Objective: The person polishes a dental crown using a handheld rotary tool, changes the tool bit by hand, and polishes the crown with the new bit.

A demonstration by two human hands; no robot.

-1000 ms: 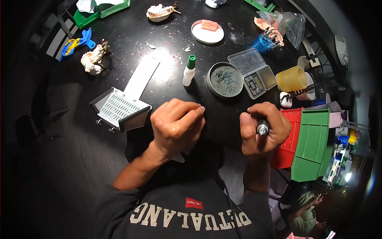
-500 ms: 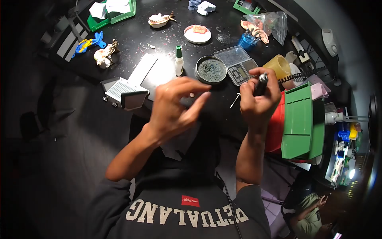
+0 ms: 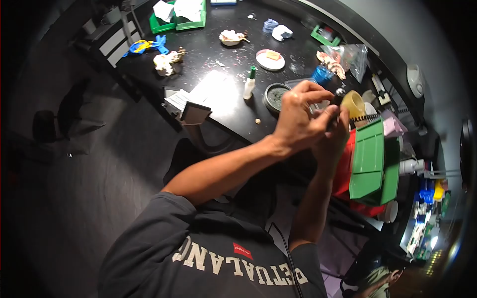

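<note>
The dark cylindrical tool (image 3: 337,101), metal-tipped, is held above the right side of the table (image 3: 213,47). It is grasped in the curled fingers of the right hand (image 3: 334,133). The left hand (image 3: 301,118) is brought against its upper end, thumb and fingers bent about it; whether the tool is gripped by this hand cannot be told.

Partly covered from view by the left hand is a round tin (image 3: 267,99), in which greyish material is seen. Beside the tin, an upright white bottle (image 3: 249,89) is closed by a green cap (image 3: 253,72). Beyond these, a pinkish-orange block (image 3: 272,54) is carried on a white dish (image 3: 268,66). Farther right, pink pieces (image 3: 334,65) are seen at a blue container (image 3: 322,76), with a clear plastic bag (image 3: 356,62) beside them. A yellow cup (image 3: 353,103) is placed near the right hand; its contents cannot be made out. Green bins (image 3: 368,161) and a red bin (image 3: 344,174) are set at the right. At the far left, white material (image 3: 189,9) is held in a green tray (image 3: 197,23).
</note>
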